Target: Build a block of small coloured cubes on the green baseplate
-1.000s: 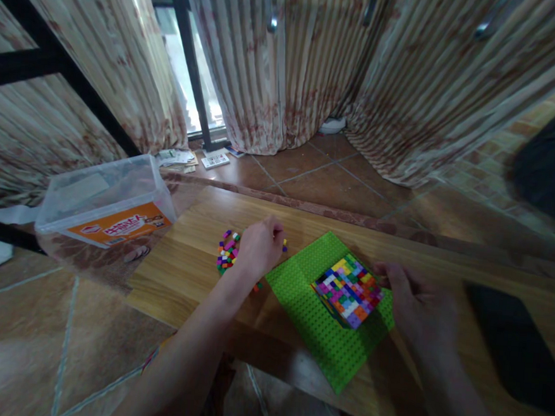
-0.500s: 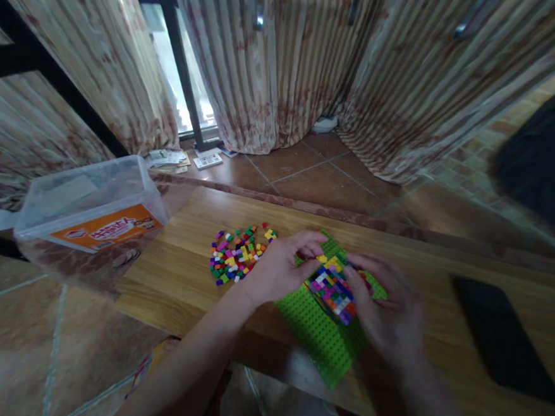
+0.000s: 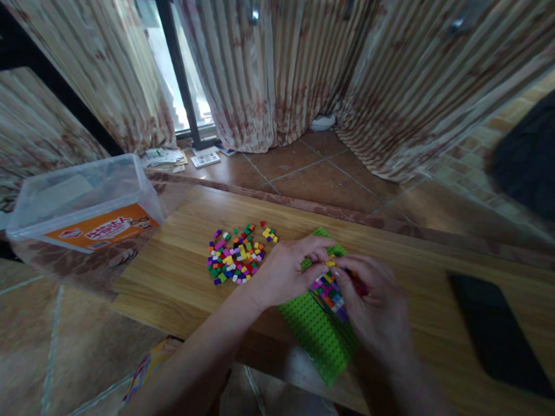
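A green studded baseplate (image 3: pixel 318 341) lies slantwise on the wooden table. On its upper part is a block of small coloured bricks (image 3: pixel 329 293), partly covered by my hands. My left hand (image 3: pixel 288 266) comes in over the plate from the left, thumb and fingers pinched close together. From the right, my right hand (image 3: pixel 373 294) bends its thumb and index finger toward the same spot. Small yellow bricks (image 3: pixel 329 263) show between the fingertips of both hands. Whether they are lifted off or fixed to the plate is hard to see.
Loose coloured bricks (image 3: pixel 236 256) are heaped left of the plate. A clear plastic box (image 3: pixel 88 201) with an orange label stands at the table's left end. A dark flat phone-like slab (image 3: pixel 499 334) lies on the right. Striped curtains (image 3: pixel 296 70) hang behind the table (image 3: pixel 168 276).
My right hand has moved left and closed in, so the fingertips of both hands now meet at the yellow bricks. More of the brick block is covered.
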{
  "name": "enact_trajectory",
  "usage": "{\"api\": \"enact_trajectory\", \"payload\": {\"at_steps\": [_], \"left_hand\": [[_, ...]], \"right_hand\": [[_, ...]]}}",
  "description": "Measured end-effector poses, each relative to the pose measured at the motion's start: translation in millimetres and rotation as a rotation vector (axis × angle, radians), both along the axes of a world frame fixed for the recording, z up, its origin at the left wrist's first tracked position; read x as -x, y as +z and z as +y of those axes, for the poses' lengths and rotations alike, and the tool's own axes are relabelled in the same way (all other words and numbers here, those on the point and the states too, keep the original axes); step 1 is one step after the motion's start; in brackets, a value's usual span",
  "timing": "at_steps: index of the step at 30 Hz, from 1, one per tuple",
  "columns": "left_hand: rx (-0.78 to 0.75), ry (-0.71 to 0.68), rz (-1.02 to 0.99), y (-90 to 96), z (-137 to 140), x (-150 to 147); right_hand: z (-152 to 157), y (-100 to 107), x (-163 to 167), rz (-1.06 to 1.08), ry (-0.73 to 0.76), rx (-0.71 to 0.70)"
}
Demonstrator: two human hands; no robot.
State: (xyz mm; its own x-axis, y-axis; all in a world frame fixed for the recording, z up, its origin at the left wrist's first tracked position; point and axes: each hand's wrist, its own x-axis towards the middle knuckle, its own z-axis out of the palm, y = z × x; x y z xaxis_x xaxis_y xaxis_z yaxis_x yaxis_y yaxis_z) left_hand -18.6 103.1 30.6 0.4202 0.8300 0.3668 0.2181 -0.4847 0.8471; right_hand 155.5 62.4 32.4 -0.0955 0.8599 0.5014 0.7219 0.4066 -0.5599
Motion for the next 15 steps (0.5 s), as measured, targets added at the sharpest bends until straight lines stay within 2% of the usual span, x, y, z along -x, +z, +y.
{"api": "enact_trajectory", "payload": {"at_steps": [9,15], "left_hand": [[-0.061,0.040,0.056,1.3,-5.6,-5.3],[-0.075,0.098,0.046,-2.3,-3.0,-4.7]], "right_hand": [[0.4,3.2,-8.0,-0.046,0.045,-0.017],[-1.9,4.2,-17.3,-0.062,0.016,-0.030]]}}
